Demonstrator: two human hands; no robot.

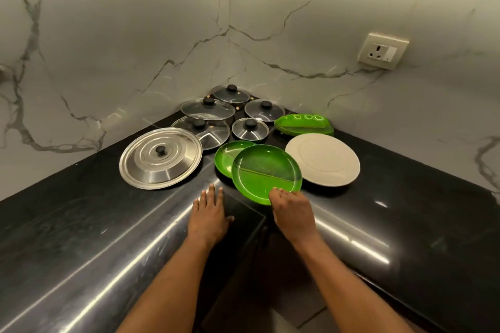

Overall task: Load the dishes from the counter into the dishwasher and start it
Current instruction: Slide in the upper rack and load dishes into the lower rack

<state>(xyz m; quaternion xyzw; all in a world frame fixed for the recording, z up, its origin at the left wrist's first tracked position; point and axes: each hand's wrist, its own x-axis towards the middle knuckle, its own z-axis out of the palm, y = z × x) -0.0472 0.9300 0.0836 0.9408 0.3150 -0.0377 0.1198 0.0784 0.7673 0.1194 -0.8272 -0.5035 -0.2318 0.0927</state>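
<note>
The right hand point(293, 211) grips the near rim of a green divided plate point(266, 173); the fingers are curled over the edge and the thumb cannot be seen. This plate is in the corner of the black counter point(81, 224), near the front edge. Its left part lies over a second green plate point(224, 157), and its right rim reaches the edge of a white plate point(323, 159). It looks a little tilted, but I cannot tell if it is lifted off the counter or resting on it. The left hand point(209, 213) lies flat on the counter just left of the held plate, palm down, with the fingers straight and a little spread, and it holds nothing. To the left of the green plates there is a large steel lid point(161, 158) with a dark knob, lying flat. Behind it, toward the corner of the wall, five glass lids point(208, 108) with black knobs lie close together, and the nearest one is partly under the rim of the steel lid. Behind the white plate there is a stack of green compartment trays point(303, 123), close to the wall. The walls are of pale marble point(108, 35) with grey veins, and a wall socket point(382, 51) with a switch is on the right wall, above the counter.
</note>
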